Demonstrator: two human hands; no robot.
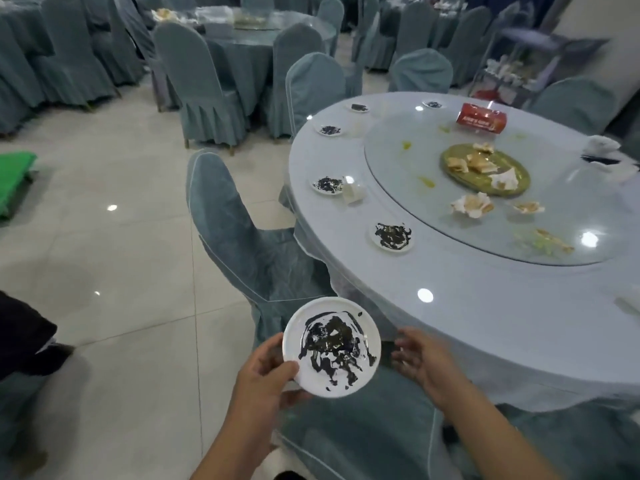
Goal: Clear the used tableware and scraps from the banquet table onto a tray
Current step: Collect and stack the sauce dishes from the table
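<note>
**Head view.** My left hand holds one sauce-smeared plate. The thumb lies on the rim's upper face and the other fingers curl beneath, so the fingers are clamped on the plate. It hangs on the near side of the turntable, out past the edge of the surface and above a covered chair. My right hand hovers just beside the plate without touching it, fingers apart and holding nothing. The nearest soiled plate sits just left of the turntable, with further small plates ringing its left and far sides. Scraps lie on the turntable itself. No tray is in view.

As I judge it, the held plate should stay level so the dark sauce cannot run. The free right hand can lift the nearest soiled plate next and stack it squarely on the first.
</note>
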